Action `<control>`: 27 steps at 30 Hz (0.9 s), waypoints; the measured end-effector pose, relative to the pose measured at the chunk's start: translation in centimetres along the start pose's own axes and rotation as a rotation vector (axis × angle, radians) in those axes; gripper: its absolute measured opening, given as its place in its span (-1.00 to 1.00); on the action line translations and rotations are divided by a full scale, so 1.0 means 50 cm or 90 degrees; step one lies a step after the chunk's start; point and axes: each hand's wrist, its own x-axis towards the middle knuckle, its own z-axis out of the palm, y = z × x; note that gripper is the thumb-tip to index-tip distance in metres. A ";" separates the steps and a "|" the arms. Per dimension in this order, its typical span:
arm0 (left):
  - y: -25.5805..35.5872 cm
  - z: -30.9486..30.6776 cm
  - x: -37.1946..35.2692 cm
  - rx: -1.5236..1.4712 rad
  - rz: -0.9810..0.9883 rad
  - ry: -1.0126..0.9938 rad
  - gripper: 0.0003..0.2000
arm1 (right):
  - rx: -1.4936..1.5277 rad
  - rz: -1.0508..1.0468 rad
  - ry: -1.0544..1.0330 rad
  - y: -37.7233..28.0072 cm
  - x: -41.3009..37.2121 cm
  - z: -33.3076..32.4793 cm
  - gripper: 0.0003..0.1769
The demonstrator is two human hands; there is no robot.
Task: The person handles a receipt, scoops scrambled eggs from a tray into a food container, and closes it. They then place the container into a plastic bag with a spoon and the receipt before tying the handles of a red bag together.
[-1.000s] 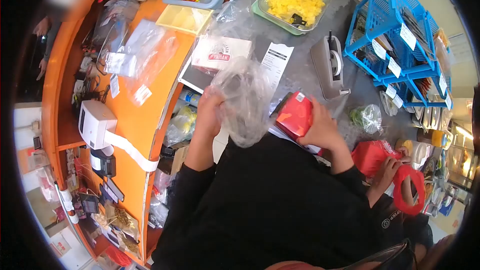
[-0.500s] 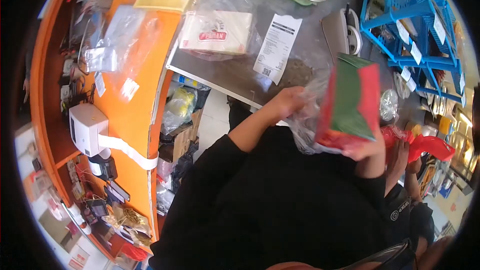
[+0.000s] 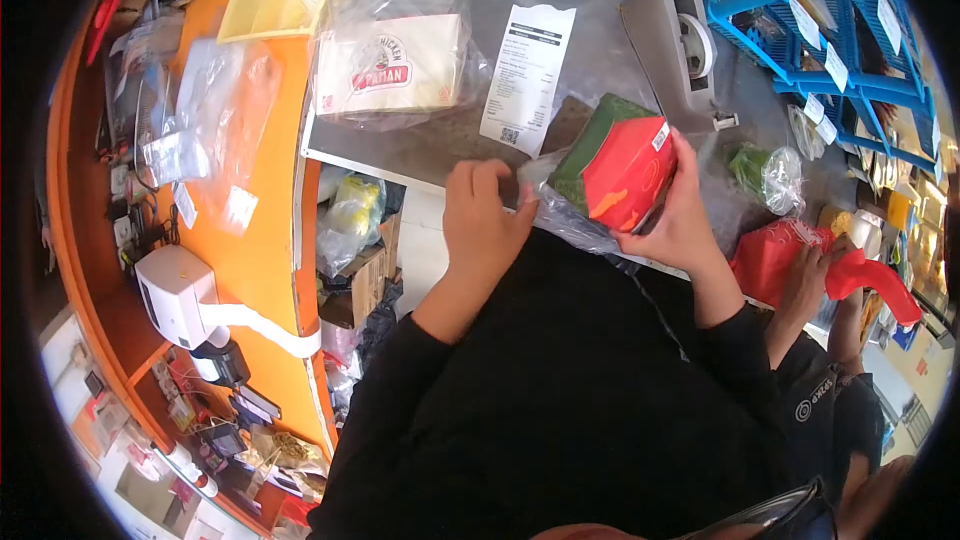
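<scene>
A red and green cardboard box [image 3: 628, 172] is tilted over the counter's front edge, held by my right hand [image 3: 682, 215], with the thumb at its lower edge and the fingers along its right side. A clear plastic bag [image 3: 568, 220] lies crumpled along the box's left and lower sides. My left hand [image 3: 485, 225] is beside the bag's left edge, fingers loosely bent and the thumb apart from them. Just above lies a printed receipt [image 3: 527, 78]. To its left stands a white chicken box [image 3: 392, 65] inside a clear bag.
A tape dispenser [image 3: 672, 50] stands behind the box, with blue baskets [image 3: 835, 80] to its right. At right, a co-worker's hands handle a red bag [image 3: 775, 258]. A wrapped green item [image 3: 765, 178] lies nearby. An orange counter [image 3: 255, 165] with a receipt printer [image 3: 178, 292] is at left.
The box has moved left and lower onto the counter's edge, turning its red face up. My left hand has moved left, away from the bag it gripped. The view has shifted.
</scene>
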 end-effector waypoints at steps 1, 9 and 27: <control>0.003 -0.011 -0.011 0.010 0.006 -0.035 -0.77 | 0.019 0.008 0.028 0.000 0.001 0.005 0.29; 0.025 0.017 0.014 -0.964 -0.670 -0.188 -0.86 | -0.023 -0.024 0.011 0.007 -0.010 -0.005 0.30; -0.036 -0.061 0.073 -0.538 -0.358 -0.191 -0.84 | -0.247 -0.099 -0.132 -0.061 -0.069 -0.041 0.27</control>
